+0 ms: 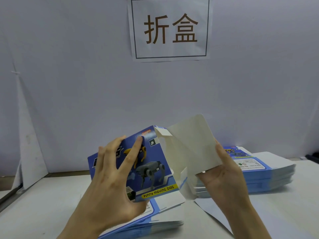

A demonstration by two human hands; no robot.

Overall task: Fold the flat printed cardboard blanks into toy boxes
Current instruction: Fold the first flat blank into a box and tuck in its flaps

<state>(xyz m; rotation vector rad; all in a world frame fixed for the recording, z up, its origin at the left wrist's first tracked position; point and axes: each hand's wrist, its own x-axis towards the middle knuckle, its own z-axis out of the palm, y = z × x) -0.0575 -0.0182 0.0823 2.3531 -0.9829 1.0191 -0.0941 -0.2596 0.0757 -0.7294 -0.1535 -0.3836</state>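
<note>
Holding box (150, 163) — left hand (110, 178), right hand (222, 175)

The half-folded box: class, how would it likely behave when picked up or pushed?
The half-folded box is probably light: the left hand grips it with spread fingers. It likely crushes easily, being thin card with one end open. Its flap, held by the right hand, would probably swing if released.

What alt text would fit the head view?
Two hands hold a half-folded blue toy box: left hand grips the printed front, right hand holds the open white flap. Flat blanks lie stacked on the table below.
</note>
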